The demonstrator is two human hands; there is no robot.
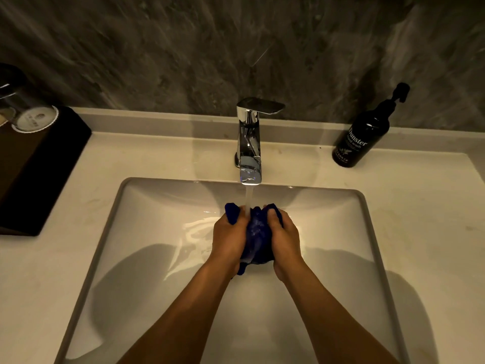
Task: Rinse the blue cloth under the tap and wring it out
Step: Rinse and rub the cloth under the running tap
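Note:
The blue cloth (258, 232) is bunched up between both hands over the white sink (157, 258). My left hand (229, 239) grips its left side and my right hand (284, 239) grips its right side, thumbs on top. A chrome tap (250, 143) stands behind the basin and its water stream (248, 199) falls straight onto the cloth. Water runs off the cloth and spreads across the basin floor to the left of my hands.
A black hand wash pump bottle (363, 135) stands on the pale counter (78, 179) at the back right. On the left, a dark box (39, 166) carries an upturned glass (29, 111). A dark marble wall rises behind the counter.

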